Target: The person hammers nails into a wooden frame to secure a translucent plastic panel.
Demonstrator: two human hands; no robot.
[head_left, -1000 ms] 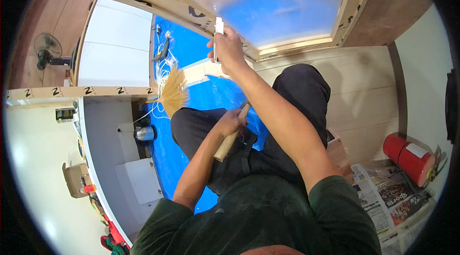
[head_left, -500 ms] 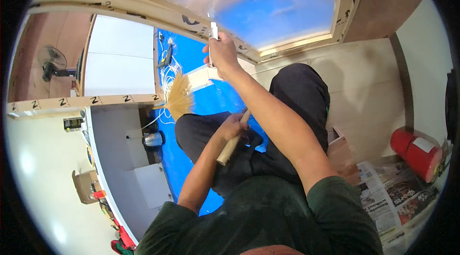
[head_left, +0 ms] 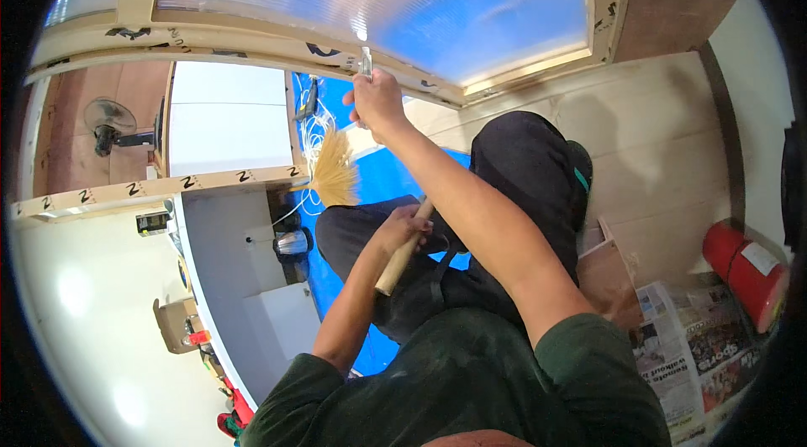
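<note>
Against the earlier views, the right hand (head_left: 377,104) had shifted leftward along the wooden frame (head_left: 261,49), away from the panel's corner. The pale strip (head_left: 366,62) it gripped, previously visible below the fingers, showed only its upper end. A second pane (head_left: 84,0) had entered view at upper left.

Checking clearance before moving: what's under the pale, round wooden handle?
Black cloth trousers show beneath the lower part of the wooden handle. The left hand covers what lies under the handle's middle; that can't be seen.
</note>
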